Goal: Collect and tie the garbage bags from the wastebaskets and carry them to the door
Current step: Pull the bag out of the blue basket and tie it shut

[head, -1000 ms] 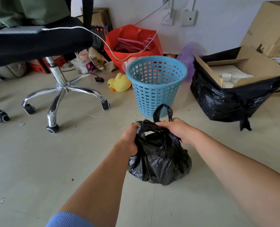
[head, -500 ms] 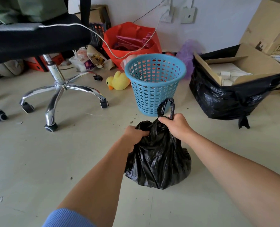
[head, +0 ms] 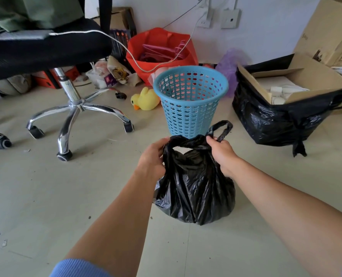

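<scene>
Hands have spread apart: left hand [head: 153, 156] and right hand [head: 221, 150] clamp the garbage bag [head: 196, 186] handles; cross them tightly.

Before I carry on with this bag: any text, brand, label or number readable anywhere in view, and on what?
None reads clearly.
Large brown cardboard box: black handling symbols and a faint mark, too blurred to read.
Small printed snack packets behind the chair: print too small.
Black garbage bag, blue plastic wastebasket: no text.

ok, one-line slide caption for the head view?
Both hands, left and right, grip the black garbage bag by its top, before the blue wastebasket.
</scene>
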The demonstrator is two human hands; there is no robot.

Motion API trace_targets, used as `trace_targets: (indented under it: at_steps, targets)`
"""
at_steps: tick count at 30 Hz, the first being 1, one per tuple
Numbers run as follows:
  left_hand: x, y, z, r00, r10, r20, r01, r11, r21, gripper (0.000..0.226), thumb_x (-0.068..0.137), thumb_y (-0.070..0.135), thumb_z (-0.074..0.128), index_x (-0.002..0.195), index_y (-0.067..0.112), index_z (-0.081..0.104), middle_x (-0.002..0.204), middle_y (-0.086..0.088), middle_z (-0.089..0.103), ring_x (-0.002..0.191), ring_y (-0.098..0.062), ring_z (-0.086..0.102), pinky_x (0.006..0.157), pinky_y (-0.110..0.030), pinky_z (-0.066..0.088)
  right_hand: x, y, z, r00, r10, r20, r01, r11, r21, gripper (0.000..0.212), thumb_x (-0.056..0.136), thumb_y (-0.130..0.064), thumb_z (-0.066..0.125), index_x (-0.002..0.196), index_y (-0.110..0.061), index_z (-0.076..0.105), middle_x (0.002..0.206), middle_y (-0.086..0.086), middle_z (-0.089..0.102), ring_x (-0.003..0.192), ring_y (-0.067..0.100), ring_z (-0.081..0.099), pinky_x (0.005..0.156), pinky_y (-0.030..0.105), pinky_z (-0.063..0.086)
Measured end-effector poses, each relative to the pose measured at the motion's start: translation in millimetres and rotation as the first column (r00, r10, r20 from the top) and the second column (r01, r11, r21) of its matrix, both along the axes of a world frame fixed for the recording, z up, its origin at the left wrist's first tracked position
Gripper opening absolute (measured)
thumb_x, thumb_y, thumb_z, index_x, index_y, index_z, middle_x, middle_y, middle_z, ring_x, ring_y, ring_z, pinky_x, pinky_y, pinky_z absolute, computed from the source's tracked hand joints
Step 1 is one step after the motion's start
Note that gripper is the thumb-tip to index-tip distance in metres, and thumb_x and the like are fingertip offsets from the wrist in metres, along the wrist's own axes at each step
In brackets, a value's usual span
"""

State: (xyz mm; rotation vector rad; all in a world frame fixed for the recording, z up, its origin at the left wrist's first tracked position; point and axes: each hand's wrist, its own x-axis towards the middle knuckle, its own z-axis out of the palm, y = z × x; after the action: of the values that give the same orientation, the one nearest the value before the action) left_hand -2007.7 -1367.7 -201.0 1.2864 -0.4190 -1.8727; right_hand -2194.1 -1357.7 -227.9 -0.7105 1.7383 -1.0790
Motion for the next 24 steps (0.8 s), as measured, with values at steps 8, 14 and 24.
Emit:
trace_targets:
  at_steps: [8,14,24]
  targets:
    - [5.0,-1.6,5.1,0.916,0.345,-0.204,-0.336,0.939,0.078,0.013,0.088,-0.001,0.057,0.080,0.003,0.048,0.064,-0.011,0.053,0.065,-0.025,0.058,0.076,-0.038,0.056,-11.3,-1.6,13.2,0.785,-0.324,0.528,0.353,0.934,0.050,0.023,0.101,-0.024,0.044,0.119,-0.011,0.051,0.093,0.018,0.074,0.085,0.032,0.070,0.084,0.047,0.056]
    - [37.7,-3.6,-15.9,0.860,0.491,0.138,-0.507,0.854,0.115,0.021,0.082,-0.005,0.057,0.070,0.005,0.044,0.069,-0.009,0.047,0.062,-0.020,0.051,0.044,-0.027,0.050,-42.5,9.9,15.5,0.548,-0.565,0.618,0.615,0.772,0.161,0.025,0.101,-0.011,0.021,0.107,-0.006,0.046,0.075,0.010,0.049,0.061,0.022,0.053,0.074,0.043,0.057]
    - [-7.1,16.5,-22.4,-0.031,-0.189,0.982,0.765,0.628,0.145,0.059,0.073,0.078,0.051,0.058,0.022,0.052,0.059,0.004,0.054,0.061,-0.018,0.053,0.065,-0.027,0.042,-36.6,-3.6,27.4,0.653,-0.517,0.553,0.532,0.833,0.150,0.032,0.095,-0.021,0.030,0.063,-0.016,0.034,0.055,-0.003,0.023,0.041,0.014,0.016,0.039,0.017,0.014]
